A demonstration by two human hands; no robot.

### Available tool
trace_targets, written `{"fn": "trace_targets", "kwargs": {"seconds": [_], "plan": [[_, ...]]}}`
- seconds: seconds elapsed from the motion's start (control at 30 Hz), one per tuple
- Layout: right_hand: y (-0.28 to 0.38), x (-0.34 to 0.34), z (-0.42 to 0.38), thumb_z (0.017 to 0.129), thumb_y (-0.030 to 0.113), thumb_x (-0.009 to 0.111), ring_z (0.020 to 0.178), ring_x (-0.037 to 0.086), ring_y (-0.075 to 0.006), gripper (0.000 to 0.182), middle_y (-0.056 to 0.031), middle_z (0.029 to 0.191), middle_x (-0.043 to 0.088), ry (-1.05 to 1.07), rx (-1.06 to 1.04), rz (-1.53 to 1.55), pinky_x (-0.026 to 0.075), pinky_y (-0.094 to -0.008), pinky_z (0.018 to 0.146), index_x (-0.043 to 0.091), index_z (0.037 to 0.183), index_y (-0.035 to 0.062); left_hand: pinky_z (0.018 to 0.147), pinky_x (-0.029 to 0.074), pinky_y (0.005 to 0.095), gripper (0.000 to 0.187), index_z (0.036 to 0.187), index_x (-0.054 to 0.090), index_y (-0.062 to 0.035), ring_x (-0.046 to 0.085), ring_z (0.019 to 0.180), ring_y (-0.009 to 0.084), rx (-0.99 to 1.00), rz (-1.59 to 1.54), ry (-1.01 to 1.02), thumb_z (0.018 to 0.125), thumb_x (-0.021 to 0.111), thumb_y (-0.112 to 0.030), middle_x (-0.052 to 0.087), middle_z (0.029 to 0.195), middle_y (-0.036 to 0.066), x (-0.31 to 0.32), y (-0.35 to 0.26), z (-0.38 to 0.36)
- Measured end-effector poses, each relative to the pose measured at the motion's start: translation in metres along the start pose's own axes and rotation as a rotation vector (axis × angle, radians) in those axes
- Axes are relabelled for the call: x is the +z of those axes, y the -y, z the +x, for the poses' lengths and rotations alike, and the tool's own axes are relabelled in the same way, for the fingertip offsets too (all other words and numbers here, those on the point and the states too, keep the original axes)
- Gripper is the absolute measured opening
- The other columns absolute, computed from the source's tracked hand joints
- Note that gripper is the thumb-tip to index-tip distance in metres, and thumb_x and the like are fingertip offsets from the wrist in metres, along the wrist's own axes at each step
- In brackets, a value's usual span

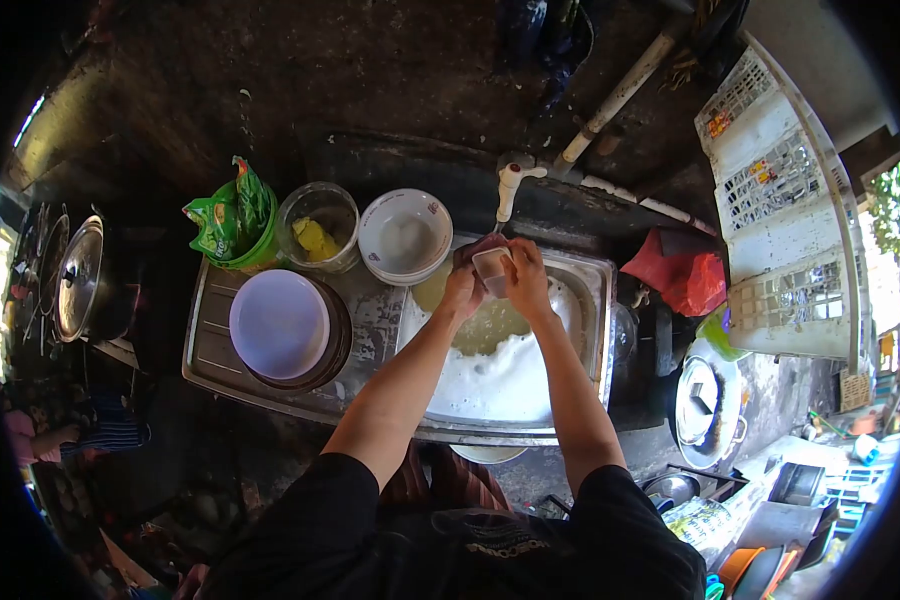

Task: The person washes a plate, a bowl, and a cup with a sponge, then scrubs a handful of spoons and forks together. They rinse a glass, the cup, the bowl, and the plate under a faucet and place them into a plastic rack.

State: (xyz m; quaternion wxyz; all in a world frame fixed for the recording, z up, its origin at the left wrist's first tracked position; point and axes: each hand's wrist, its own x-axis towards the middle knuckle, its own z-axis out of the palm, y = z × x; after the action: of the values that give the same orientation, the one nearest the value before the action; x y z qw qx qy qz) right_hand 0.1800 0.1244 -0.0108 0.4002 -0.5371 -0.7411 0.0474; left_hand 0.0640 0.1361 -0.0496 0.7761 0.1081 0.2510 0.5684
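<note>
Over the sink, just beneath the tap [512,187], a small pale cup [493,268] is held between both hands. My left hand [462,284] grips it from the left, fingers curled. On the other side, my right hand [527,277] closes around the cup's right edge. Something dull reddish [487,243] shows just behind the cup by my left fingers; its kind is unclear. White foam [500,380] and cloudy water fill much of the metal sink [604,340] below.
Stacked white bowls [406,232], a clear tub [318,222] with a yellow item and a green bucket [240,225] holding packets line the back. A lilac basin [279,324] sits on the drainboard. At right are a red bag [680,272] and a white rack [780,200].
</note>
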Motion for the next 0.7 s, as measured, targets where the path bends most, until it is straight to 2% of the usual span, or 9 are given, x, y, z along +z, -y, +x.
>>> {"fn": "trace_targets", "kwargs": {"seconds": [0.13,0.23,0.3,0.37,0.43,0.47,0.53,0.6,0.7], "plan": [[-0.007,-0.001,-0.004,0.084,0.013,0.054,0.071,0.051,-0.0359,0.014,-0.0173,0.077,0.051,0.098,0.081,0.08,0.041,-0.04,0.06,0.051,0.084,-0.0008,0.085,0.045,0.0309,0.032,0.111,0.054,-0.0082,0.054,0.1,0.0169,-0.066,-0.032,-0.054,0.086,0.033,-0.007,0.057,0.109,0.006,-0.003,-0.001,0.0],[-0.014,-0.005,-0.003,0.083,0.015,0.054,0.067,0.049,-0.0392,0.015,-0.0176,0.066,0.051,0.206,0.086,-0.02,0.04,-0.0443,0.059,0.053,0.079,0.0002,0.086,0.043,0.0324,0.031,0.115,0.046,-0.0129,0.052,0.103,0.0178,-0.097,-0.05,0.094,0.085,0.038,-0.01,0.053,0.112,0.005,-0.017,0.001,0.006],[-0.016,-0.007,0.002,0.083,0.015,0.054,0.066,0.051,-0.0371,0.015,-0.0176,0.065,0.052,0.119,0.15,-0.053,0.04,-0.0428,0.058,0.054,0.081,0.0009,0.085,0.042,0.0291,0.034,0.116,0.048,-0.0144,0.052,0.102,0.0172,-0.231,-0.105,0.224,0.083,0.041,-0.015,0.054,0.111,0.005,-0.024,-0.002,0.01],[-0.017,-0.007,0.006,0.084,0.016,0.054,0.065,0.053,-0.035,0.015,-0.0176,0.064,0.052,0.036,0.213,-0.085,0.041,-0.0414,0.057,0.055,0.082,0.0015,0.082,0.042,0.0281,0.036,0.116,0.049,-0.0143,0.053,0.101,0.0175,-0.238,-0.117,0.109,0.081,0.041,-0.016,0.055,0.11,0.005,-0.013,-0.002,0.003],[-0.022,-0.006,0.007,0.084,0.019,0.056,0.066,0.056,-0.0249,0.016,-0.012,0.07,0.055,0.1,0.554,0.308,0.043,-0.0376,0.057,0.056,0.086,0.0034,0.08,0.043,0.0271,0.039,0.117,0.049,-0.0142,0.053,0.101,0.0178,-0.25,-0.127,-0.003,0.079,0.042,-0.016,0.056,0.108,0.004,-0.011,0.002,-0.006],[-0.023,0.0,0.008,0.084,0.019,0.056,0.066,0.056,-0.0249,0.016,-0.012,0.07,0.055,0.099,0.551,0.308,0.043,-0.0376,0.057,0.056,0.086,0.0034,0.077,0.045,0.0294,0.041,0.118,0.049,-0.0122,0.054,0.1,0.0191,-0.2,0.009,-0.031,0.077,0.041,-0.014,0.056,0.109,0.005,-0.01,0.003,-0.01],[-0.025,0.019,0.008,0.083,0.016,0.054,0.076,0.058,-0.0202,0.021,-0.0093,0.085,0.058,-0.083,1.185,1.388,0.049,-0.0339,0.067,0.055,0.101,0.0044,0.075,0.047,0.0317,0.044,0.118,0.048,-0.0102,0.055,0.099,0.0203,-0.143,0.147,-0.06,0.075,0.039,-0.011,0.056,0.109,0.006,-0.02,0.009,-0.013],[-0.014,0.028,0.008,0.083,0.016,0.053,0.079,0.057,-0.022,0.025,-0.0099,0.089,0.057,-0.096,1.135,1.656,0.05,-0.0333,0.072,0.053,0.104,0.0031,0.073,0.05,0.0356,0.046,0.119,0.046,-0.007,0.056,0.099,0.0222,-0.073,0.194,0.116,0.073,0.036,-0.007,0.055,0.11,0.009,-0.032,0.009,-0.016],[-0.026,0.056,0.005,0.085,0.015,0.048,0.085,0.056,-0.0239,0.026,-0.0112,0.096,0.056,-0.16,1.12,2.006,0.051,-0.0318,0.075,0.05,0.107,0.0012,0.077,0.05,0.0398,0.049,0.121,0.041,-0.0048,0.056,0.098,0.023,-0.163,0.177,0.0,0.073,0.034,-0.004,0.052,0.113,0.011,-0.059,0.017,-0.016]]}}
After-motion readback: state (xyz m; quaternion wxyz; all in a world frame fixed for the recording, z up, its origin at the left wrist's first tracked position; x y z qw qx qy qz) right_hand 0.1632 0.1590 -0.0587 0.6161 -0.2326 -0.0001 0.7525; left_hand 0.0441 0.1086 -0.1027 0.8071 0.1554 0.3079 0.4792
